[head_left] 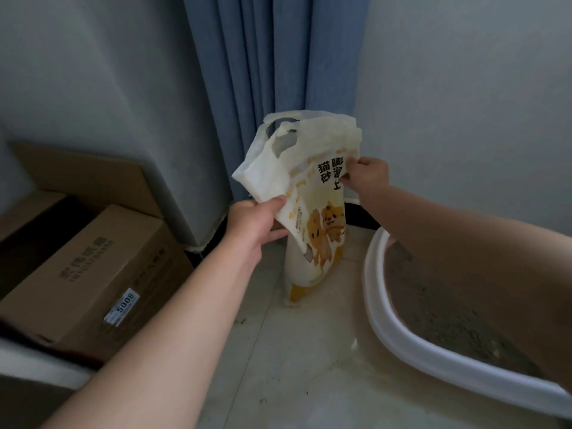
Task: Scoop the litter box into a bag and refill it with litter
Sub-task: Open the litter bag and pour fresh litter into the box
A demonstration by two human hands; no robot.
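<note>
- Pale grey walls (93,72) meeting in a corner, with a blue pleated curtain (272,57) hanging down to a pale tiled floor (272,351).
- On that floor, at the foot of the curtain: a white-and-yellow plastic litter bag (312,193) printed with orange cartoon cats and black characters.
- Standing on its yellow base, long axis close to vertical, mouth end pointing up; lower half plump and straight, upper half slack, creased and leaning over to the left.
- Oval carry-handle cut-out (283,147) near the top of the bag, on its left side.
- Left hand (257,221) closed on the bag's left edge about halfway up, thumb laid across the printed front, fingers curled behind.
- Right hand (368,176) higher up, pinching the right edge beside the black characters, fingers bunched tight on the plastic.
- Both bare forearms stretched forward from the lower corners of the view.
- Just right of the bag: a rounded beige litter box with a white rim (402,339), holding grey clumpy litter (433,314), partly hidden by the right forearm.
- Off to the left, against the wall: brown cardboard boxes (93,267), the nearest one closed, with a small white sticker (123,308) reading 5008 on its side.
- Dark crumbs scattered over the tiles between the boxes and the litter box.
</note>
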